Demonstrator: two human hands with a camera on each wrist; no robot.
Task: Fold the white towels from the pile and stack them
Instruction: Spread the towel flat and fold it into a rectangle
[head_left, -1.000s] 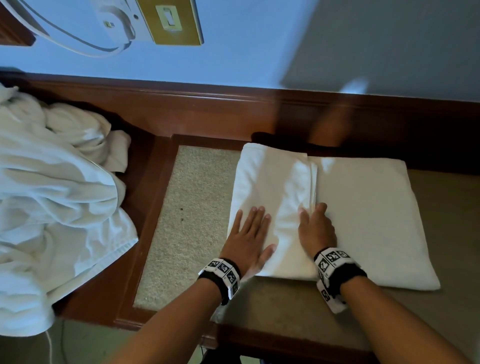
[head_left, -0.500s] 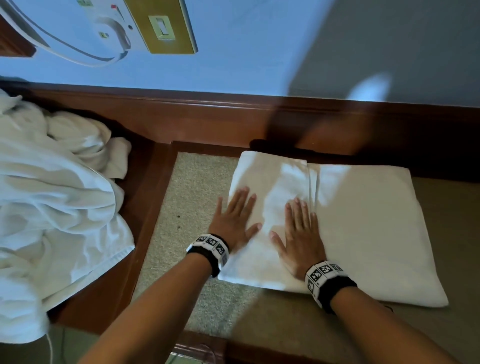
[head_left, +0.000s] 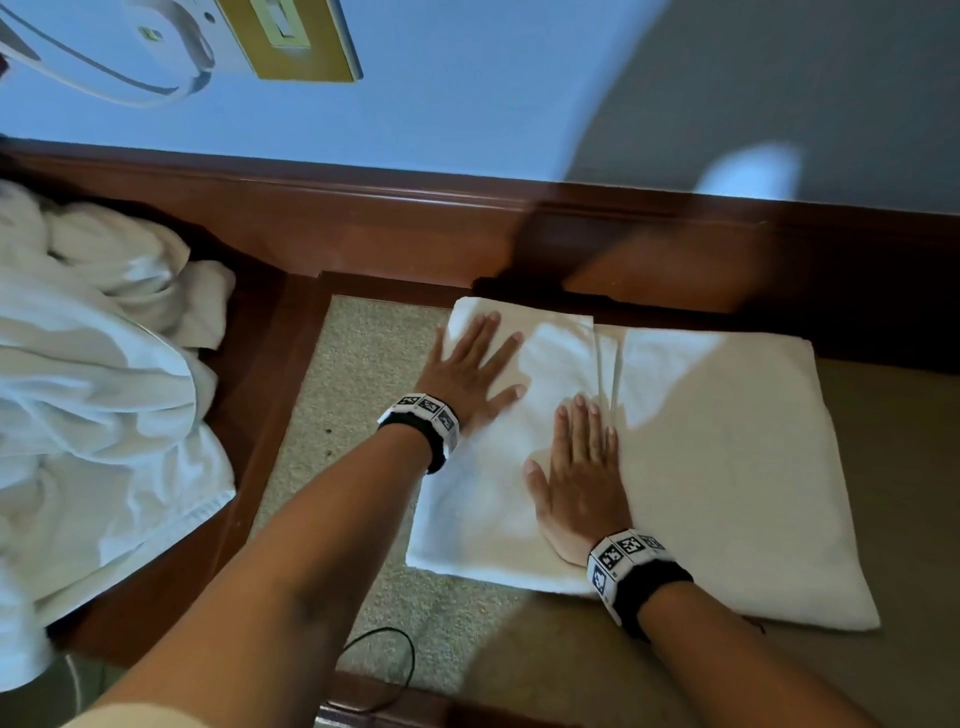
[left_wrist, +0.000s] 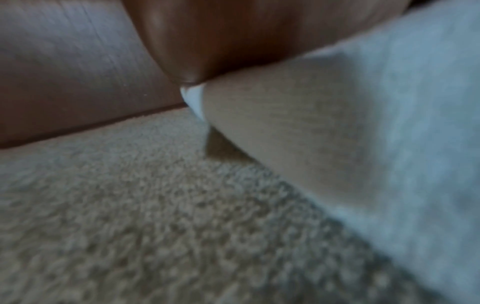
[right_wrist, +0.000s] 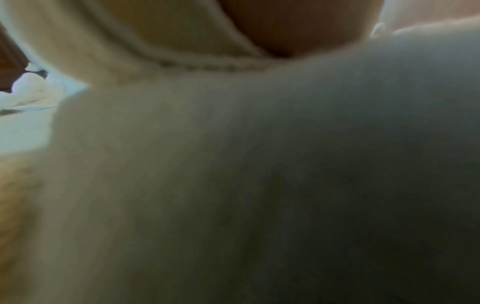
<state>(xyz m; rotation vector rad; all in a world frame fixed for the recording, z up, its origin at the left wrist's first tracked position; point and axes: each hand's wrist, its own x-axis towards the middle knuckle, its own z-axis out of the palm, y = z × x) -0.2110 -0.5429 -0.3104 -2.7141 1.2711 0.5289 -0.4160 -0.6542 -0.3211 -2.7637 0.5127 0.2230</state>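
Observation:
A white towel (head_left: 727, 467) lies flat on the beige carpeted surface (head_left: 332, 395), its left part folded over so that a folded edge runs down its middle. My left hand (head_left: 470, 364) presses flat on the folded flap's far left part, fingers straight and spread. My right hand (head_left: 582, 478) lies flat next to the folded edge, fingers straight and together. The pile of unfolded white towels (head_left: 88, 395) sits at the left. The left wrist view shows blurred towel (left_wrist: 415, 144) and carpet (left_wrist: 130, 205). The right wrist view is filled by dim towel cloth (right_wrist: 259, 164).
A dark wooden frame (head_left: 270, 374) borders the carpeted surface, with a wooden rail (head_left: 415, 228) along the blue wall behind. A brass switch plate (head_left: 291, 36) is on the wall. A thin black cable (head_left: 384, 670) loops near the front edge.
My left hand has slid away from me toward the towel's far left corner. My right hand went from curled at the folded edge to flat, and has stayed beside it.

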